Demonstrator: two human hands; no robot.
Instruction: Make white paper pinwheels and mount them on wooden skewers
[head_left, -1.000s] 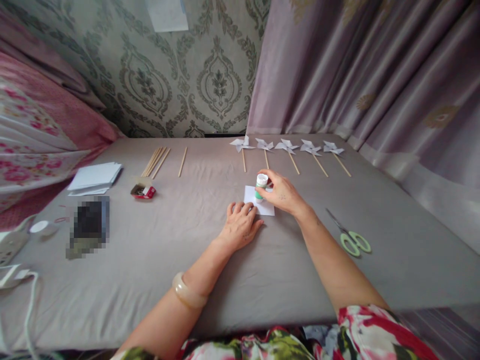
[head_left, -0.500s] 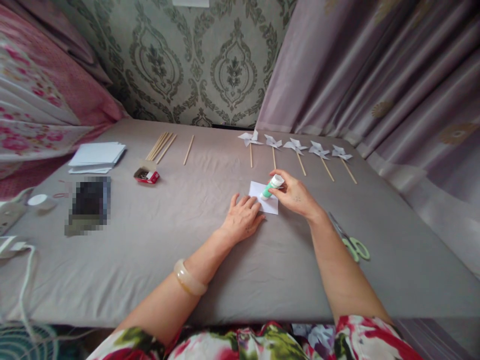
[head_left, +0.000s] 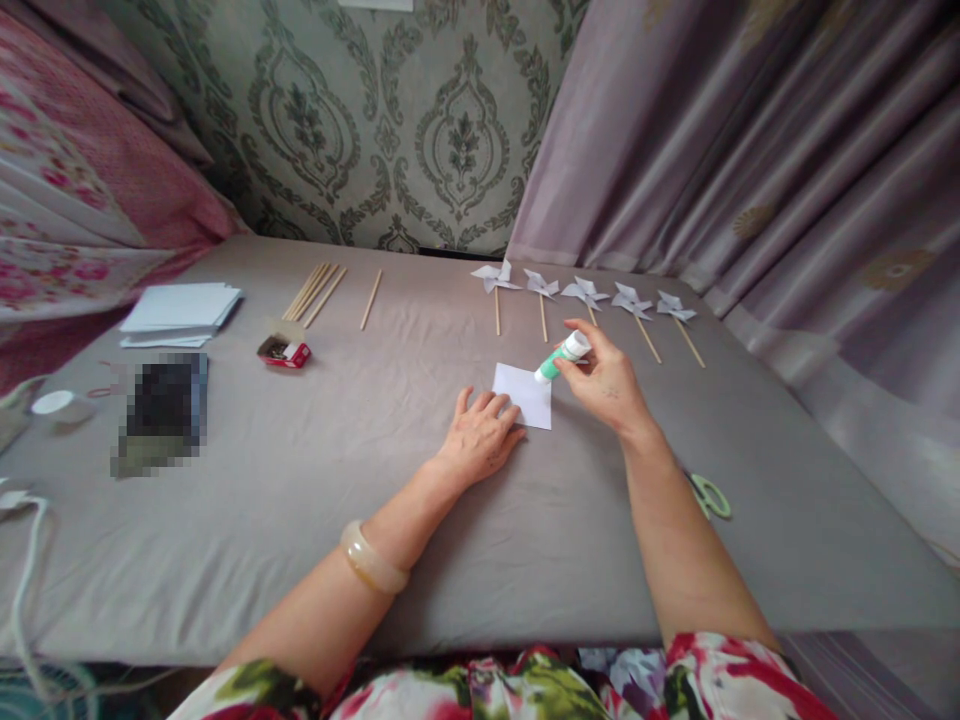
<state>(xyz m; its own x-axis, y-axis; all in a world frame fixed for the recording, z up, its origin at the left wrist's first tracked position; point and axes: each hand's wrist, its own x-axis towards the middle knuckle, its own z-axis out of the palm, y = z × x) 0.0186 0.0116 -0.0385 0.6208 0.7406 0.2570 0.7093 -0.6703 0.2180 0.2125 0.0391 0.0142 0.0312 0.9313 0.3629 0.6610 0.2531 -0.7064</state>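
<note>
A square white sheet of paper (head_left: 532, 397) lies on the grey cloth in front of me. My left hand (head_left: 484, 432) rests flat on its left edge, fingers stretched out. Gripped in my right hand (head_left: 602, 380) is a green and white glue stick (head_left: 559, 362), tilted over the paper's upper right corner. Whether its tip touches the sheet I cannot tell. Behind my right hand, several white paper pinwheels (head_left: 584, 292) on wooden sticks lie in a row. Scissors with light green handles (head_left: 709, 496) lie partly hidden behind my right forearm.
Back left are several wooden sticks (head_left: 307, 292), with one stick (head_left: 371, 300) apart. Near them are a small red box (head_left: 285, 352) of small metal pieces, a stack of white paper (head_left: 180, 312), a blurred dark object (head_left: 165, 405) and a white round cap (head_left: 61, 406). A white cable (head_left: 28, 590) runs down the left.
My right hand has moved the glue stick up and to the right, from the middle of the paper towards its upper right corner. My left hand stays on the sheet. The view shifts slightly.
</note>
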